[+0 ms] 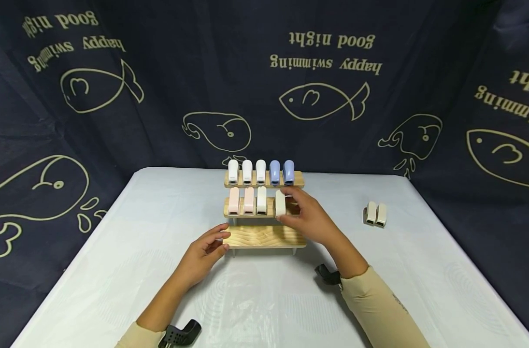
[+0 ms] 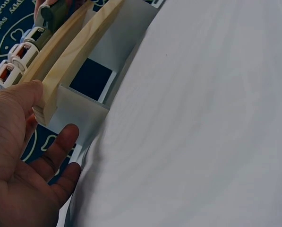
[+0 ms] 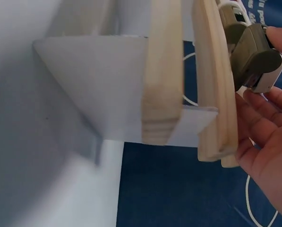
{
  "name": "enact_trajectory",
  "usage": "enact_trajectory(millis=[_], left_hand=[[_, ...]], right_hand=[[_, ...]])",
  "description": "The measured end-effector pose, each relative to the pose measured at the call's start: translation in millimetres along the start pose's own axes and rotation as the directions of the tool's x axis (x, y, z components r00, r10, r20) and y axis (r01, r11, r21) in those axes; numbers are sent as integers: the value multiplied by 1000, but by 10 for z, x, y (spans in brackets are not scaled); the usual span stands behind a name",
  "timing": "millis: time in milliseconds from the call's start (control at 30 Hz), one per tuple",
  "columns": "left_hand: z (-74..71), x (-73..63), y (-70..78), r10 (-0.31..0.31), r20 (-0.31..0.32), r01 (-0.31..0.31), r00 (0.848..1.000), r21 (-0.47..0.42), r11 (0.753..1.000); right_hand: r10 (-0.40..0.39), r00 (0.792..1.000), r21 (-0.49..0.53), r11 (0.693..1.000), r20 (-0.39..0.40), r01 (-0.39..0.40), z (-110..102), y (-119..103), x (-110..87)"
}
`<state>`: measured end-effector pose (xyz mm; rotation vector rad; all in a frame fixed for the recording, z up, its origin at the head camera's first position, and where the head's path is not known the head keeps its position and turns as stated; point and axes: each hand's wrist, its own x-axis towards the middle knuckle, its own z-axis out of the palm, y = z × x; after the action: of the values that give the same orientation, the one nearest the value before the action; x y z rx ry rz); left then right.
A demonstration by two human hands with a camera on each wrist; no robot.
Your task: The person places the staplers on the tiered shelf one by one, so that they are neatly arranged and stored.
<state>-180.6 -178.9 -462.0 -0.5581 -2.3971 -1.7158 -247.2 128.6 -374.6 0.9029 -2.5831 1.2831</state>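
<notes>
My right hand (image 1: 307, 215) pinches a small cream stapler (image 1: 280, 203) between thumb and fingers, at the right part of the middle shelf (image 1: 293, 210). In the right wrist view this stapler (image 3: 256, 59) looks olive-grey and tilts at the shelf's edge. To its left on that shelf stand an off-white stapler (image 1: 262, 200) and two pink staplers (image 1: 249, 200). My left hand (image 1: 205, 253) holds the left end of the bottom wooden shelf (image 1: 264, 237); the left wrist view has its thumb (image 2: 32, 92) on the wood, its other fingers partly spread.
Three white staplers (image 1: 247, 171) and two blue staplers (image 1: 275, 172) line the top shelf (image 1: 298, 179). Two more cream staplers (image 1: 381, 215) stand on the white-covered table (image 1: 421, 270) at right. A dark fish-print curtain (image 1: 229, 58) hangs behind and along the sides.
</notes>
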Motion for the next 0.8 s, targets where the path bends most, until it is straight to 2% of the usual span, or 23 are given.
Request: enact_trajectory(millis=[200,367,567,800], left_hand=[[2,-2,6,-1,-2,1,1000,2,1000],[0,-4,-2,-9,-5,9,1000,10,1000],[-6,-2,-6,-5,-1,5,1000,32,999],[2,2,-12,5,1,-5,1000,18,1000]], right_hand=[[-31,999,-115,993,-21,28,95,14,17],[-60,997,-151,987,-58,51,179,43,31],[-76,991,-111,992,-109,64,230,58,40],[-91,983,-71,994,-157,81,257,68,52]])
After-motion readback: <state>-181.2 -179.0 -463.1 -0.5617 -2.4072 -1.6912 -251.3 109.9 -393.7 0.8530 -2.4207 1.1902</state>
